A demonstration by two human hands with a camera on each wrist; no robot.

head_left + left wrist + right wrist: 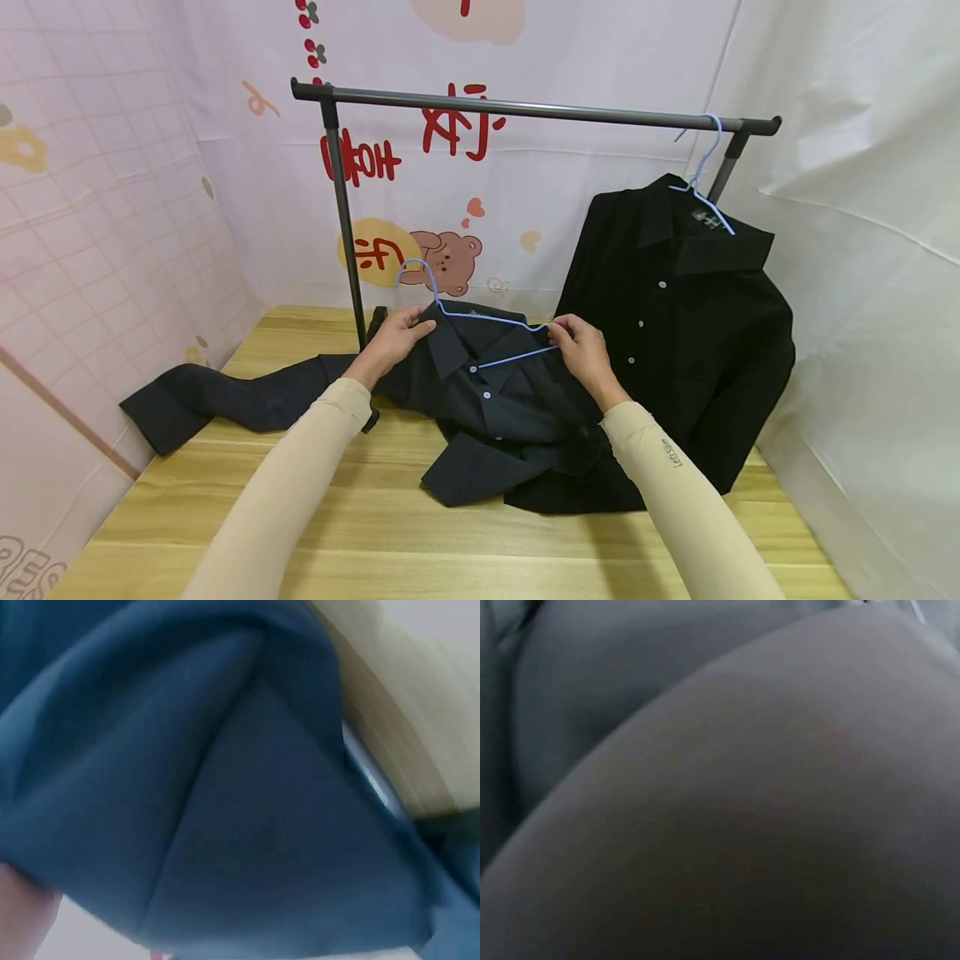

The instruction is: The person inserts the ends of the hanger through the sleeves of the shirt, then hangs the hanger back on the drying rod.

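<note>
In the head view a black button-up shirt (525,408) lies partly raised over the table, its collar facing up. A light blue hanger (491,317) is partly in its neck, hook upward at the left; its lower bar crosses the shirt front. My left hand (396,337) grips the shirt by the collar and shoulder, beside the hanger's neck. With thumb and fingers my right hand (587,350) pinches the hanger's right end. Dark shirt cloth (225,810) fills most of the left wrist view. The right wrist view is dim and blurred, mostly covered by a close surface.
A grey metal clothes rack (525,108) stands behind the hands. Another black shirt (697,308) hangs at its right end on a blue hanger (701,167). The held shirt's sleeve (255,396) stretches left across the wooden table (390,533). White printed cloth surrounds the table.
</note>
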